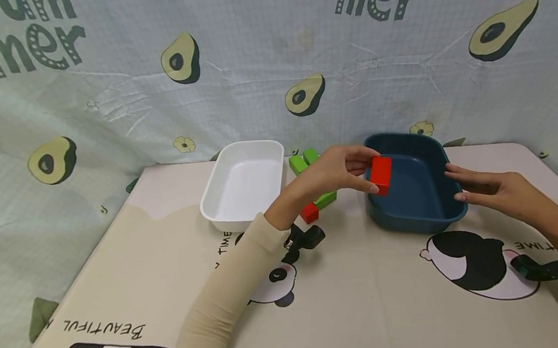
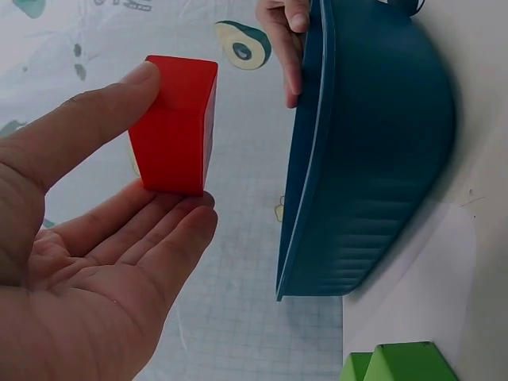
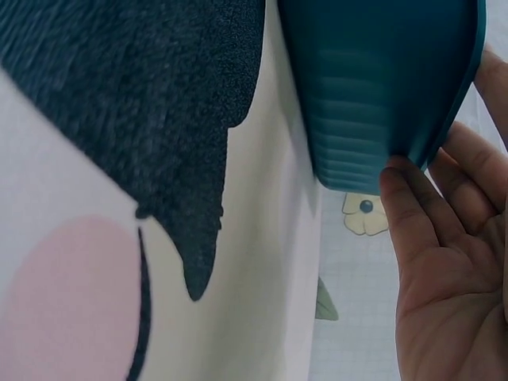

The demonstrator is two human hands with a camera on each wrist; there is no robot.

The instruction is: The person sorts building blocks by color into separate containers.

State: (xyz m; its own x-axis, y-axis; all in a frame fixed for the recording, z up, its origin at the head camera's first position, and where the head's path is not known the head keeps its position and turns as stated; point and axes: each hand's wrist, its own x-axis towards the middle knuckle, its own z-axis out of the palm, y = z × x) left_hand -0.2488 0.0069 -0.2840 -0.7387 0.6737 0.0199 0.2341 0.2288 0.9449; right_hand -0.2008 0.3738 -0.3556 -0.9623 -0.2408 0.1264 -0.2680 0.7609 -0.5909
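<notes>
My left hand (image 1: pixel 340 170) pinches a red block (image 1: pixel 381 176) between thumb and fingertips, above the left rim of a dark blue bin (image 1: pixel 413 223). In the left wrist view the block (image 2: pixel 176 123) is upright in the grip, apart from the bin wall (image 2: pixel 373 159). At the bin's right side, my right hand (image 1: pixel 499 189) holds the rim. The right wrist view has fingers (image 3: pixel 413 214) of that hand against the bin's outer wall (image 3: pixel 365 95). Several green blocks (image 1: pixel 298 165) and another red block (image 1: pixel 309 213) lie on the table, partly hidden by my left arm.
A white bin (image 1: pixel 255 184) stands left of the loose blocks, with nothing seen inside. Behind the table hangs a cloth (image 1: pixel 239 46) printed with avocados. Panda drawings cover the tablecloth (image 1: pixel 348 299). Each wrist carries a small black device (image 1: pixel 308 237).
</notes>
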